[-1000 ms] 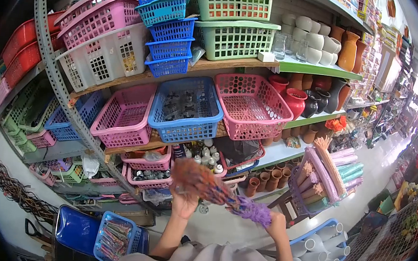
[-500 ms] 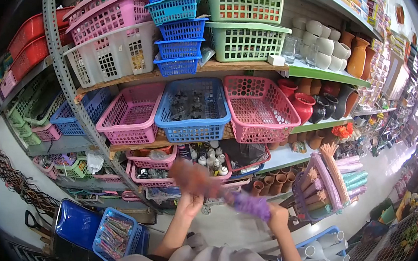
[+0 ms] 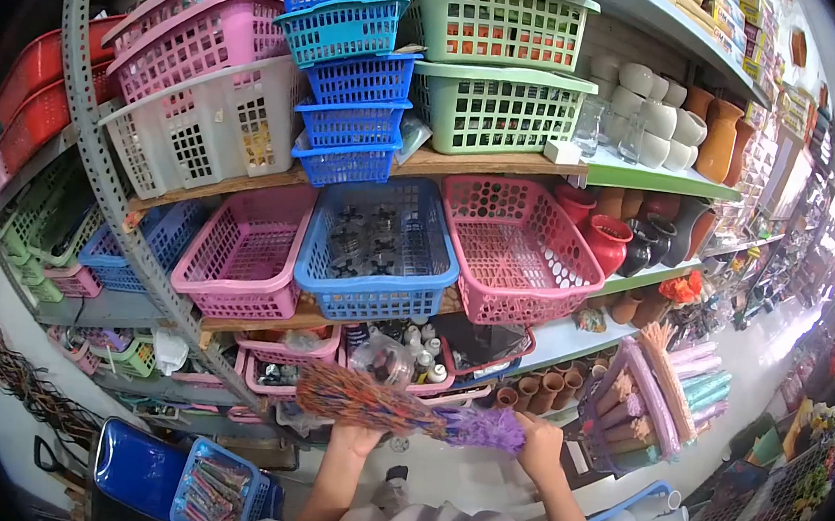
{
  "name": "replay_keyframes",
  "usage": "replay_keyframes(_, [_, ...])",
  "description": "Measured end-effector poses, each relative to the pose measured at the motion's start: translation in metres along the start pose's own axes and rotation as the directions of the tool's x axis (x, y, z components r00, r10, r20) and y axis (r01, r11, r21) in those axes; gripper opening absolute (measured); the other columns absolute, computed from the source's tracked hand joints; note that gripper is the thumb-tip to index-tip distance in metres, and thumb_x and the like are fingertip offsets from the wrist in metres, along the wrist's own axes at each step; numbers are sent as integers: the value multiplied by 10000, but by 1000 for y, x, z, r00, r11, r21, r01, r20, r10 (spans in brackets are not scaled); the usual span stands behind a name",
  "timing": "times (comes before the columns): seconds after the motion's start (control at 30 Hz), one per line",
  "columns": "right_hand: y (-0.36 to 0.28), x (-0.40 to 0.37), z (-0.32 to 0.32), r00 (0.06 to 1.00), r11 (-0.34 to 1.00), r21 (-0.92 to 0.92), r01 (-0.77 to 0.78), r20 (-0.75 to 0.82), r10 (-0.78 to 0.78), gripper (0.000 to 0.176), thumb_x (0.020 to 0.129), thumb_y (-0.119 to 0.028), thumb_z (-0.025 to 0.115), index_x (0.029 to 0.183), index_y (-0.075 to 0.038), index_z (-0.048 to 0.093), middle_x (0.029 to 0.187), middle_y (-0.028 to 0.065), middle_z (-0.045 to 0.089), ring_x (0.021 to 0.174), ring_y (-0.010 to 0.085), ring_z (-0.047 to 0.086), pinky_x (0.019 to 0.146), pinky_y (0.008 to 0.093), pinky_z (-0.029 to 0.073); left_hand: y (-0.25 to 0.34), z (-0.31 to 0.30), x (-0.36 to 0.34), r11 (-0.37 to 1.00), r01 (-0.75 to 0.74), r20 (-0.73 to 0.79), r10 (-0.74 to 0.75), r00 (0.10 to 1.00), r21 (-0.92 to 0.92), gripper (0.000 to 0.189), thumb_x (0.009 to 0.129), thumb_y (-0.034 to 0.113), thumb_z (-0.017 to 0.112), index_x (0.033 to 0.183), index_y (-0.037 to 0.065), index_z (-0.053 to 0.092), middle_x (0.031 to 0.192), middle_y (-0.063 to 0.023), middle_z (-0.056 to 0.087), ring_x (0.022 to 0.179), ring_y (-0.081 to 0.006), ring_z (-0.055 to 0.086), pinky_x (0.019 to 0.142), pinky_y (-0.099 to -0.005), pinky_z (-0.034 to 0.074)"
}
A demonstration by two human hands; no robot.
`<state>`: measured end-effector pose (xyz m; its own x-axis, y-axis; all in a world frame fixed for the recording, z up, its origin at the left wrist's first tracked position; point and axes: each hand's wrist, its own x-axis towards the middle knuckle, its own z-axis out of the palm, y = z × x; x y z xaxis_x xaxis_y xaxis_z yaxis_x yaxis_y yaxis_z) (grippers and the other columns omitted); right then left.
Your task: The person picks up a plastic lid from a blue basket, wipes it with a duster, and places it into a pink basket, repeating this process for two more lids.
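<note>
A long bundle of thin strands [image 3: 364,399], mottled orange and brown, lies almost level between my two hands. Its right end is purple and frilly. My right hand [image 3: 542,448] is closed around that purple end. Under the orange part, my left hand [image 3: 357,439] holds the bundle from below, its fingers partly hidden behind the strands. Just beyond the bundle are pink baskets with white bottles and plastic-wrapped items on a low shelf.
Shelves ahead hold a blue basket [image 3: 374,292], pink baskets and stacked green baskets [image 3: 497,112]. Pots and vases stand to the right. A basket of wrapped pastel bundles [image 3: 660,399] is right of my hand. A blue basket of colourful packets [image 3: 215,482] sits lower left.
The bundle, blurred before, now shows sharply and lies slightly further left and more level. Both hands have moved a little left and down. The shelves appear lower and larger in view.
</note>
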<state>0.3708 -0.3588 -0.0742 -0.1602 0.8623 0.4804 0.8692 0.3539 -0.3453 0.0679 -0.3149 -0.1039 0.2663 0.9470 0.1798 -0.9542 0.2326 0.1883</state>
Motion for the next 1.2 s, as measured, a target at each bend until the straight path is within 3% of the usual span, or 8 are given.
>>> replay_keyframes(0.07, [3, 19, -3, 996, 999, 50, -10, -89, 14, 242, 682, -150, 667, 912, -83, 638, 798, 131, 633, 689, 338, 621, 591, 425, 484, 6, 24, 16, 998, 0, 83, -5, 997, 58, 335, 932, 289, 523, 1221, 120, 528, 1189, -127, 592, 1099, -303, 565, 934, -473, 487])
replay_keyframes(0.13, [8, 43, -8, 961, 984, 144, -105, -240, 138, 236, 684, -135, 668, 907, -62, 634, 768, 174, 632, 698, 369, 619, 609, 437, 487, 13, 40, 33, 955, -139, -288, 215, 933, 264, 375, 954, 289, 484, 1274, 95, 483, 1236, -121, 572, 1181, -288, 527, 995, -438, 458])
replay_keyframes(0.33, [18, 119, -67, 881, 861, -186, -472, -138, 453, 479, 727, -262, 718, 1139, -82, 555, 841, 207, 648, 793, 395, 629, 658, 478, 485, 33, 56, 53, 869, -98, -189, 214, 958, 484, 444, 955, 312, 462, 1327, 72, 435, 1311, -119, 523, 1160, -252, 553, 936, -390, 512])
replay_keyframes(0.53, [25, 180, -44, 942, 904, -306, -300, -241, 231, 446, 771, -207, 673, 1144, -57, 479, 941, 222, 602, 740, 393, 630, 636, 446, 514, 64, 37, 77, 833, -95, -191, 234, 953, 546, 445, 958, 284, 454, 1341, 59, 419, 1336, -159, 492, 1161, -283, 551, 929, -406, 513])
replay_keyframes(0.77, [7, 232, -29, 978, 777, -620, -109, 71, 194, 226, 761, -247, 675, 899, -72, 642, 732, 138, 637, 701, 314, 651, 599, 400, 508, 95, 36, 95, 808, -134, -140, 258, 956, 573, 445, 972, 252, 452, 1346, 20, 394, 1282, -186, 519, 1056, -373, 602, 909, -462, 520])
replay_keyframes(0.93, [-30, 244, -38, 955, 743, -661, -105, 141, 260, 371, 735, -379, 703, 968, -95, 654, 871, 115, 638, 814, 278, 644, 717, 406, 477, 117, 45, 104, 757, -141, -81, 248, 965, 638, 503, 952, 266, 489, 1344, -24, 363, 1294, -215, 494, 1078, -348, 588, 897, -463, 527])
replay_keyframes(1.03, [-62, 250, -33, 996, 860, -509, 27, 91, 22, 430, 790, -447, 646, 1014, -81, 631, 1004, 107, 597, 945, 264, 596, 814, 408, 428, 131, 56, 109, 685, -164, 10, 223, 975, 709, 512, 920, 204, 568, 1327, -38, 373, 1217, -181, 545, 1053, -313, 601, 914, -432, 510])
replay_keyframes(1.2, [-107, 276, -15, 896, 938, 294, 184, 343, -283, 528, 878, -436, 585, 1224, -40, 542, 1005, 177, 635, 901, 330, 625, 774, 375, 492, 157, 64, 118, 425, -204, 166, 125, 978, 882, 446, 890, 50, 581, 1296, -58, 432, 1230, -155, 569, 1061, -227, 602, 895, -323, 489])
